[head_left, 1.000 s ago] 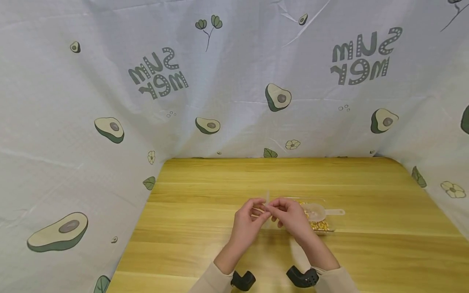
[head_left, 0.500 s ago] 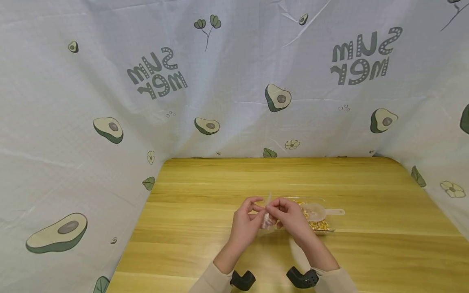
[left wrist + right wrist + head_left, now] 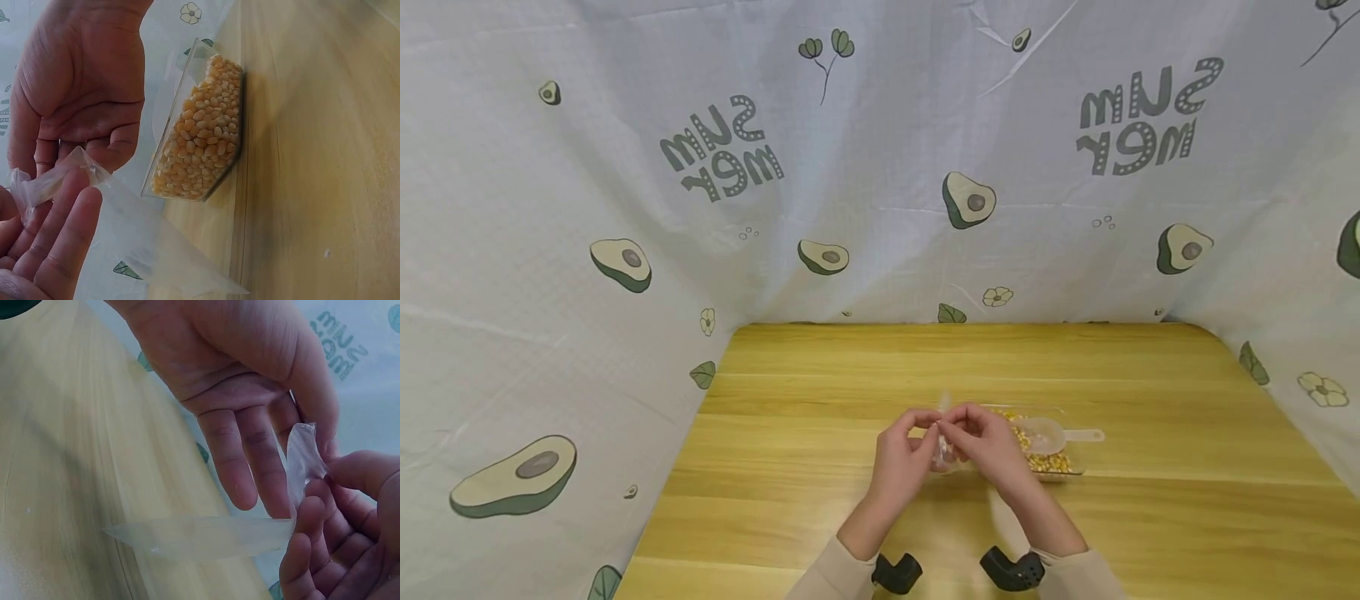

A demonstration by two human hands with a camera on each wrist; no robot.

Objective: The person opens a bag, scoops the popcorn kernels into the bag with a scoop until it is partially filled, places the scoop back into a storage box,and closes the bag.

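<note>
A clear plastic bag [image 3: 942,454] is between my two hands, in front of my body. My left hand [image 3: 901,458] and right hand [image 3: 996,442] meet at the bag, each pinching its gathered, crumpled edge with thumb and fingertips. In the left wrist view the bag [image 3: 144,231] hangs as a thin, pointed, see-through sheet from the fingers. The right wrist view shows the same bag [image 3: 206,537] stretching flat away from the pinch. Whether anything lies inside the bag cannot be made out. Some fingertips are hidden behind the plastic.
Right behind my right hand stands a clear rectangular container [image 3: 165,134] filled with yellow corn kernels [image 3: 203,131]. A translucent scoop [image 3: 1047,435] lies on the kernels, its handle over the right rim. All stand on a wooden table [image 3: 820,375]; a patterned cloth [image 3: 880,167] hangs around it.
The crumpled lower part of the bag has come into sight below my fingers, and its upper part has turned to look wider. My hands stay together, the right shifting slightly left.
</note>
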